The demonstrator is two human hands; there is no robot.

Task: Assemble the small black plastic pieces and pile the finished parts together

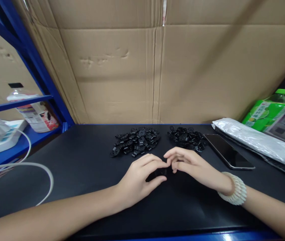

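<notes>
My left hand (142, 175) is low over the black tabletop, thumb and fingers closed around a small black plastic part (160, 172). The part is dark against the table and mostly hidden, so its shape is hard to make out. My right hand (189, 162) has its fingers bent and a little apart, with nothing visible in them; its fingertips meet those of my left hand. Beyond my left hand lies a pile of small black perforated plastic parts (138, 140). A second, smaller pile of black parts (186, 138) sits just behind my right hand.
A phone (229, 152) lies at the right, beside a silvery plastic bag (260, 144) and a green-labelled bottle (265, 112). On the left, a blue shelf (35, 135) bears another bottle (38, 113). A white cable (49, 177) loops over the table. Cardboard (112, 73) stands behind.
</notes>
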